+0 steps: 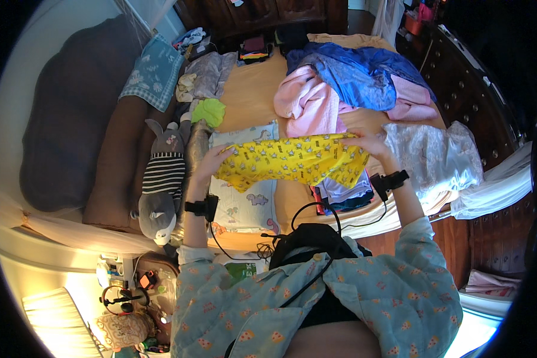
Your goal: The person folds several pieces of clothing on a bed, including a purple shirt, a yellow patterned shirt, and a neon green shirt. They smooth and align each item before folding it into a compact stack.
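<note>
A yellow patterned cloth garment [291, 159] is stretched between my hands above the bed. My left hand [215, 160] grips its left end and my right hand [368, 142] its upper right corner. Beneath the cloth lies a white pillow with a dinosaur print [246, 206], partly hidden. A stack of folded clothes [347, 194] rests under the cloth's right part, near the bed's edge. Left of the pillow lies a grey plush toy in a striped top [163, 174]. Cables run from a band on each wrist.
Pink and blue bedding [335, 89] is heaped on the bed's far right, a shiny white pillow [434, 156] at the right edge. A lime-green cloth [209, 112] and a grey pillow [210, 74] lie at the left. A lit lamp [58, 320] stands at lower left.
</note>
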A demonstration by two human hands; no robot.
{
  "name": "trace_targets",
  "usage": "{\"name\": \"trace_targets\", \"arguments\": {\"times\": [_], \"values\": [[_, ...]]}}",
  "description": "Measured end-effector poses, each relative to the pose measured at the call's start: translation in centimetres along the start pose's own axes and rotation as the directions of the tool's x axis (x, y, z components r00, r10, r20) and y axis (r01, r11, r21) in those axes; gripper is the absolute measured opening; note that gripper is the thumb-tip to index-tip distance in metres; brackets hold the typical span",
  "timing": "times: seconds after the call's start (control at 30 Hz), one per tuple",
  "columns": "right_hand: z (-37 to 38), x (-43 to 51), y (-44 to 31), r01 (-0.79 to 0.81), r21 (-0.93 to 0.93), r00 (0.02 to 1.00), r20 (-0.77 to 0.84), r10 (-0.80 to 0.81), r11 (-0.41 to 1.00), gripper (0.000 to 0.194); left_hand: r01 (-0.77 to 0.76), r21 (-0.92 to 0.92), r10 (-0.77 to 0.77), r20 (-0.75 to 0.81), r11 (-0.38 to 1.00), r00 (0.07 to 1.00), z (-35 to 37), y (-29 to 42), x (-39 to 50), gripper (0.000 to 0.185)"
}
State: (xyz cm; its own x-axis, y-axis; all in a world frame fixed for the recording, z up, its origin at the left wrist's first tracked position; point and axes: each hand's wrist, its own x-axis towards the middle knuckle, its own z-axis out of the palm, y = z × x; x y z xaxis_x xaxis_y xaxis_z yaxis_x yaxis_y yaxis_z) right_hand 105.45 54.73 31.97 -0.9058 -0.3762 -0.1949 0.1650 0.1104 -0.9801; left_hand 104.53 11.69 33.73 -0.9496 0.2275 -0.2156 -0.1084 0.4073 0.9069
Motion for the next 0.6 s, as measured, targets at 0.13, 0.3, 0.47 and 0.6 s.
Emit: {"name": "trace_targets", "arguments": {"times": [0.13, 0.3, 0.47, 0.6], "values": [[-1.9, -2.0, -1.9, 0.092, 0.129, 0.986, 0.125, -0.109, 0.987, 0.03, 0.062, -0.158, -0.017, 0.272, 0.985, 0.962, -2.0, 4.8, -3.5, 0.028], [-3.4, -3.6, -4.3, 0.112, -0.015, 0.971, 0.212, -0.106, 0.994, 0.03, 0.022, -0.139, 0.048, 0.477, 0.99, 0.878, -3.9, 7.7, -6.6, 0.024], [-3.6, -3.2, -1.9, 0.062, -0.207, 0.992, 0.121, -0.037, 0.976, 0.03, -0.055, 0.09, 0.004, 0.491, 0.994, 0.871, -2.9, 2.8, -2.3, 0.024], [-4.1, -0.7, 4.1, 0.018, -0.619, 1.0, 0.003, -0.021, 0.785, 0.026, -0.078, 0.281, -0.027, 0.349, 0.957, 0.937, -0.3, -4.7, 1.9, 0.026]]}}
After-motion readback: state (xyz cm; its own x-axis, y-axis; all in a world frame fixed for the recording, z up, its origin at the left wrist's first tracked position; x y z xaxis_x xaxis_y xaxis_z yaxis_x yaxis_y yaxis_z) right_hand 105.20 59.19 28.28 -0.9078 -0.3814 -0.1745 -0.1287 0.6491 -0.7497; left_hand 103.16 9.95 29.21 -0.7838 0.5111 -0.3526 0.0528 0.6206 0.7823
